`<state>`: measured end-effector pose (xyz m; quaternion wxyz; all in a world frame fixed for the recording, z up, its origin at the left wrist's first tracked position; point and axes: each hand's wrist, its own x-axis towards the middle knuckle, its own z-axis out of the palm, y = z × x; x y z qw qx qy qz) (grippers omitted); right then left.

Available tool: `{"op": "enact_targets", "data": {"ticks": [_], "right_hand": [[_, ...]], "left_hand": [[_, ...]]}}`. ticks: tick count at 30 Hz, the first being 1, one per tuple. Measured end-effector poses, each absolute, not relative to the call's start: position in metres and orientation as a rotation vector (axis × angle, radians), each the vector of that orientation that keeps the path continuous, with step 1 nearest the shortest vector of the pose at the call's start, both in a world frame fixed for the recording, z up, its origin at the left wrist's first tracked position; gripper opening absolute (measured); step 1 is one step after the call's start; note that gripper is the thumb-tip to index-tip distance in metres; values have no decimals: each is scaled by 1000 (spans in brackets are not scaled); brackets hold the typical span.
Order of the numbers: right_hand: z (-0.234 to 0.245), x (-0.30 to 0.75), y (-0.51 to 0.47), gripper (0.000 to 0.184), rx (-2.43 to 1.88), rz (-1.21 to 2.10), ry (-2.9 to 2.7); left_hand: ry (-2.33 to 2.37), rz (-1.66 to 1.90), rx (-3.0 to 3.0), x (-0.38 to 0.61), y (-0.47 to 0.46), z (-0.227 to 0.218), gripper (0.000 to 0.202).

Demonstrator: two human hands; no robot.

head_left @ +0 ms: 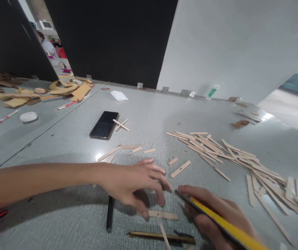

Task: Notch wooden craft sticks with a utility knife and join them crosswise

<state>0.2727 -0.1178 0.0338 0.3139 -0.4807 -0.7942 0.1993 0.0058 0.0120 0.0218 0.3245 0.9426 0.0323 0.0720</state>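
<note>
My left hand (pixel 138 180) hovers low over the table with its fingers spread and bent. Its thumb tip is at the left end of a flat wooden craft stick (pixel 167 215) with a small dark mark; whether they touch, I cannot tell. A yellow and black utility knife (pixel 216 218) is gripped in my right hand (pixel 224 211), index finger along it and tip pointing up-left. Below lie a gold-coloured pen (pixel 149 235) and a narrow stick (pixel 164 236) across it. Another craft stick with a small slot (pixel 180 169) lies beyond my fingers, beside a short broken piece (pixel 173 161).
A loose pile of craft sticks (pixel 216 149) spreads across the right. A phone (pixel 104 125) lies back left, with two crossed sticks (pixel 121 125) beside it. Cardboard scraps (pixel 67 90) and a white mouse-like object (pixel 28 117) are far left. Upright panels (pixel 112 41) border the back.
</note>
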Motion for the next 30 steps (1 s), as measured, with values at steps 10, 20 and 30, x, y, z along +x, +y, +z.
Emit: {"op": "enact_targets", "data": {"ticks": [10, 20, 30], "right_hand": [[30, 265, -117, 25, -1453, 246, -2456], [11, 266, -119, 26, -1422, 405, -2416], [15, 263, -120, 32, -1418, 303, -2466]], "left_hand": [[295, 474, 2381, 8, 2, 7, 8], [305, 540, 2410, 11, -2, 4, 7], [281, 512, 2550, 8, -8, 6, 15]]}}
